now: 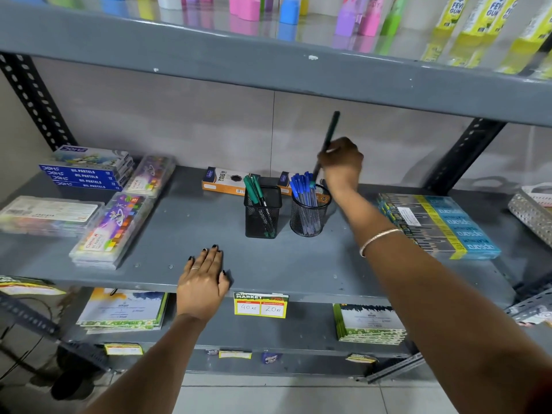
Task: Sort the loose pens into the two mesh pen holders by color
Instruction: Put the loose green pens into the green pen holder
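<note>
Two black mesh holders stand mid-shelf. The square holder [263, 215] on the left carries a few green pens [254, 189]. The round holder [309, 216] on the right is packed with blue pens [300, 185]. My right hand [342, 165] is raised just behind and right of the round holder, closed around a dark green pen [331, 132] that points up and slightly right. My left hand [204, 282] lies flat, fingers spread, on the front edge of the grey shelf [298, 264], holding nothing.
An orange pencil box [222, 182] lies behind the holders. Blue pastel boxes [86, 171] and clear crayon cases [113, 225] fill the left side; a blue and yellow pack [439, 225] lies at the right. The upper shelf [268, 64] hangs low overhead.
</note>
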### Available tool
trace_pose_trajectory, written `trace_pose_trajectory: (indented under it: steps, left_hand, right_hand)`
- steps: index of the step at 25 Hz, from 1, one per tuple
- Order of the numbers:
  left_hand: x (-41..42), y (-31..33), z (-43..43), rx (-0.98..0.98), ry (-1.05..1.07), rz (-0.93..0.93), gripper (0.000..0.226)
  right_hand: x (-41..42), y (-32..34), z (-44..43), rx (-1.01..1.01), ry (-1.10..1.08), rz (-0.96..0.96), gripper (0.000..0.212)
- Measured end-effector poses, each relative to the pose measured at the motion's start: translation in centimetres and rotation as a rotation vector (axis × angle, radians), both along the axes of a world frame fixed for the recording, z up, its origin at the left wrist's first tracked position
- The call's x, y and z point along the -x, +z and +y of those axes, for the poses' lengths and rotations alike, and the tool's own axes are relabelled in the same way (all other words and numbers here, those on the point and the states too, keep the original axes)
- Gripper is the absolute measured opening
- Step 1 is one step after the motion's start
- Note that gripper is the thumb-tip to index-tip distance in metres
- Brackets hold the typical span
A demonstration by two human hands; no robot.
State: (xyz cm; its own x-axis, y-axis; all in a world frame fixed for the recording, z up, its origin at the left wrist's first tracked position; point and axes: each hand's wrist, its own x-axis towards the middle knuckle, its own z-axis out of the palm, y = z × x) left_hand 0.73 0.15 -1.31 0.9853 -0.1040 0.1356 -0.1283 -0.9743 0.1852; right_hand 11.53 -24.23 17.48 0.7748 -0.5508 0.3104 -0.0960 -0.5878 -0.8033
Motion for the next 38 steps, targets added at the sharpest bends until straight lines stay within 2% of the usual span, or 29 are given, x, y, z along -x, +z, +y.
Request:
trace_pose_trajectory:
  steps: [2, 5, 7, 11, 14, 21, 25, 28, 31, 33, 36, 38]
  left_hand:
    - [0.0, 0.1, -0.1, 0.010, -0.003, 0.000, 0.063]
    - [0.1, 0.1, -0.1, 0.028, -0.008, -0.005, 0.062]
    - [0.1, 0.2, -0.1, 0.037, -0.010, -0.015, 0.063]
    - [0.1, 0.4, -0.1, 0.059, -0.023, -0.019, 0.080]
    - [0.2, 0.6, -0.1, 0.093, -0.024, -0.019, 0.078]
    - [0.4, 1.4, -0.4, 0.100, -0.010, -0.027, 0.069]
    - [0.4, 1.4, -0.4, 0.087, -0.007, -0.017, 0.069]
    - [0.4, 1.3, -0.4, 0.086, -0.008, -0.015, 0.069]
    - [0.5, 1.3, -0.4, 0.097, -0.010, -0.010, 0.069]
    - [0.5, 1.4, -0.4, 0.100, -0.008, -0.008, 0.068]
    - [0.6, 1.5, -0.3, 0.100, -0.004, -0.001, 0.066]
    - [0.5, 1.6, -0.3, 0.094, -0.002, -0.006, 0.065]
  right_hand:
    - [-1.3, 0.0, 2.7, 0.104, 0.144, 0.056, 0.019]
    - [-2.4, -1.6, 5.8, 0.355, 0.318, 0.309, 0.018]
    - [-2.6, -2.9, 7.1, 0.422, 0.359, 0.419, 0.019]
    - [-2.2, -4.9, 8.8, 0.534, 0.393, 0.486, 0.022]
    - [-1.8, -5.7, 9.1, 0.588, 0.398, 0.539, 0.028]
    - [-1.9, -5.3, 9.7, 0.587, 0.393, 0.593, 0.035]
    - [-2.9, -3.6, 9.5, 0.473, 0.371, 0.508, 0.030]
    - [-3.3, -2.3, 10.1, 0.328, 0.456, 0.545, 0.030]
    - [-2.5, -2.9, 10.4, 0.368, 0.559, 0.544, 0.041]
    - [-2.3, -3.9, 10.3, 0.385, 0.583, 0.540, 0.039]
    - [-2.8, -4.0, 10.0, 0.370, 0.550, 0.502, 0.030]
    - [-3.6, -3.3, 9.8, 0.321, 0.486, 0.480, 0.032]
